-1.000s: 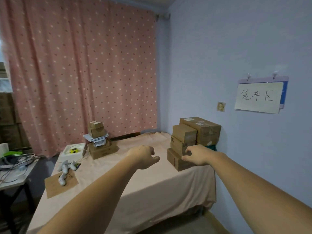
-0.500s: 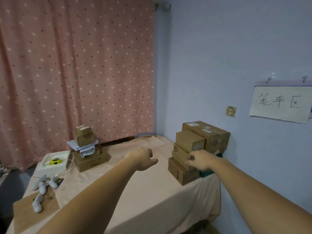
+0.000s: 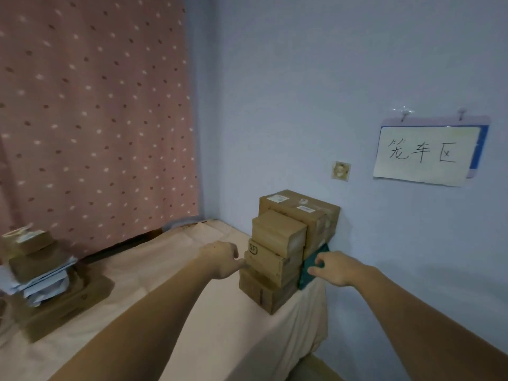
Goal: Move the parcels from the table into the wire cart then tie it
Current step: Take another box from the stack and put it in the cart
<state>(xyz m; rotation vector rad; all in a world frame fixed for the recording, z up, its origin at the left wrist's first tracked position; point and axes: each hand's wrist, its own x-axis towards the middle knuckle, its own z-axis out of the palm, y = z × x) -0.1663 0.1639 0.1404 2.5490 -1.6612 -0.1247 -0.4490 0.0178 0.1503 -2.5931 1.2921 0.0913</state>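
Head view: curled, empty fingers of both hands point(image 3: 220, 258) point(image 3: 334, 268) flank rectangular brown cardboard parcels point(image 3: 270, 261) on cloth.

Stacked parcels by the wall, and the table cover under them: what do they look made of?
Stacked parcels: brown corrugated cardboard by the look, matte, with taped seams and white printed labels on the largest box. Table cover: apparently thin peach cloth, matte; it creases and drapes limply over the table's edge.
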